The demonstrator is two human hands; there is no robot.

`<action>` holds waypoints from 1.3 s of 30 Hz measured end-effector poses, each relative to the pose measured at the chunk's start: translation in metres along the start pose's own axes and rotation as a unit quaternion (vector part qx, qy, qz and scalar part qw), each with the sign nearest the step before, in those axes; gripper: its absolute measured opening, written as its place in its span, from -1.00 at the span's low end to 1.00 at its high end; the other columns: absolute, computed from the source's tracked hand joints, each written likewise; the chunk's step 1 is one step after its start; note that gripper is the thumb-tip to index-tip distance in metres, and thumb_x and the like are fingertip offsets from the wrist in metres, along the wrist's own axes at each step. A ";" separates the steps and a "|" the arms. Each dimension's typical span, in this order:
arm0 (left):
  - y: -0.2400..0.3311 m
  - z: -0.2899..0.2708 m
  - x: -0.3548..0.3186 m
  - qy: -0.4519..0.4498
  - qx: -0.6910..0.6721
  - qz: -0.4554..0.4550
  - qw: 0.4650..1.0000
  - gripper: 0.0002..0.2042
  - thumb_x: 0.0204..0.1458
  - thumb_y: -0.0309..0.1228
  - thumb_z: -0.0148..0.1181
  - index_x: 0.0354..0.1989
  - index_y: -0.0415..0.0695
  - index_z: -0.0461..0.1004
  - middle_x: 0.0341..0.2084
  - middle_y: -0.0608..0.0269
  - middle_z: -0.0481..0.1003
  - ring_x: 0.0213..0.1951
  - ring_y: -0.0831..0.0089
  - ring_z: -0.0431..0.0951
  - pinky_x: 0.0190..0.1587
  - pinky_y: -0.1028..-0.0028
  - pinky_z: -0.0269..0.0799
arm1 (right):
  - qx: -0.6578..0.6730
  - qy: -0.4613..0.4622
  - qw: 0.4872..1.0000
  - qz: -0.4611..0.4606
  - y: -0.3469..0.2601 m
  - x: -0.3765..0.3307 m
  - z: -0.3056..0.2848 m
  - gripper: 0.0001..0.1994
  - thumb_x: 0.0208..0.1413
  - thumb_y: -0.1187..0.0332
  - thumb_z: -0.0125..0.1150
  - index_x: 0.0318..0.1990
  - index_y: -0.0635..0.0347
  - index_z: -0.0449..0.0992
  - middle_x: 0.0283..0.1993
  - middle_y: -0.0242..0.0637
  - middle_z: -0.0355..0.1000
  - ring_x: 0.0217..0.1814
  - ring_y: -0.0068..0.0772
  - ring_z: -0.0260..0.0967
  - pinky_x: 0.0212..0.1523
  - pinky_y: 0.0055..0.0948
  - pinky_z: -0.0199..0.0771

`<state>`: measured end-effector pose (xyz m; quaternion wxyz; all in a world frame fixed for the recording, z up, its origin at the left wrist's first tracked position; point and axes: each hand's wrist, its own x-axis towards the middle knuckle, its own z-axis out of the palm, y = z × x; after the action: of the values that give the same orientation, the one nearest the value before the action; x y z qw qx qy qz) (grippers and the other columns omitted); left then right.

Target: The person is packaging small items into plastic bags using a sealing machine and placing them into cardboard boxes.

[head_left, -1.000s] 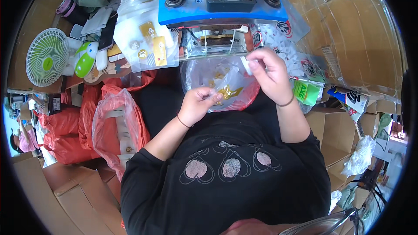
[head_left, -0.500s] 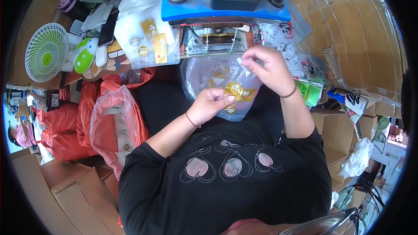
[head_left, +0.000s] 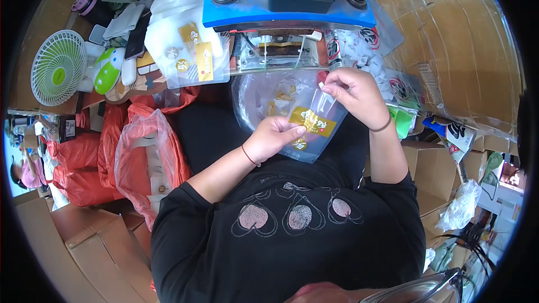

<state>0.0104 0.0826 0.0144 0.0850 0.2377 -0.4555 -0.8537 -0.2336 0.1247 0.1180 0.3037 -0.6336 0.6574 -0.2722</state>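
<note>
A clear, frosted plastic pouch (head_left: 320, 145) with a gold printed band is held in front of my chest, tilted with its narrow end up and to the right. My left hand (head_left: 275, 139) pinches its left edge between thumb and fingers, near the gold band. At the upper end my right hand (head_left: 359, 98) is closed, thumb against bent fingers, next to a small white tip (head_left: 321, 85). Whether that tip is part of the pouch I cannot tell. Beyond my hands lies a clear plastic bag (head_left: 247, 98) with white and gold pieces inside.
Ahead stands a press with a blue plate (head_left: 286, 14) and springs. To its left lie stacked pouches (head_left: 160, 59), with a small fan (head_left: 59, 73) farther left. White scraps (head_left: 359, 50) lie right of the press. Red bags (head_left: 84, 157) and cardboard boxes (head_left: 106, 247) fill the lower left.
The pouch has turned and lies flatter to view, its gold band showing more fully. My right hand has moved slightly right and toward me; my left hand still grips the pouch.
</note>
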 end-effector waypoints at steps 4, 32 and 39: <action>-0.003 -0.002 0.002 0.000 0.031 -0.024 0.999 -0.73 0.29 -0.31 0.18 -0.03 -0.27 0.59 -0.18 0.20 0.64 -0.13 0.56 0.59 0.04 0.51 0.46 | -0.123 -0.026 0.985 -0.117 0.005 0.009 0.000 -0.83 0.24 0.30 0.18 -0.20 0.22 0.55 -0.29 -0.21 0.51 -0.18 -0.13 0.47 -0.15 -0.28 0.44; 0.074 -0.121 -0.016 0.392 0.709 0.232 0.539 -0.13 -0.12 -0.23 0.51 0.37 -0.19 0.14 0.31 -0.21 0.17 0.34 -0.05 0.20 0.31 0.15 0.21 | -0.221 0.153 0.961 -0.062 0.083 -0.031 -0.009 -0.76 0.10 0.41 0.28 -0.09 0.23 0.49 -0.22 -0.08 0.47 -0.13 -0.04 0.47 -0.11 -0.28 0.44; 0.053 -0.133 -0.047 0.360 0.395 0.233 0.812 -0.82 0.25 -0.47 0.13 -0.07 -0.26 0.57 -0.25 0.16 0.64 -0.19 0.34 0.63 -0.12 0.38 0.52 | -0.082 0.217 0.968 -0.097 0.035 -0.027 0.016 -0.85 0.21 0.40 0.21 -0.15 0.27 0.54 -0.26 -0.17 0.49 -0.21 -0.21 0.46 -0.13 -0.30 0.43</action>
<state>0.1120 -0.0288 0.0108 0.3377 0.4282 -0.7322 -0.4080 -0.2448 0.1538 0.0830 0.0731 -0.6425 0.6632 -0.3768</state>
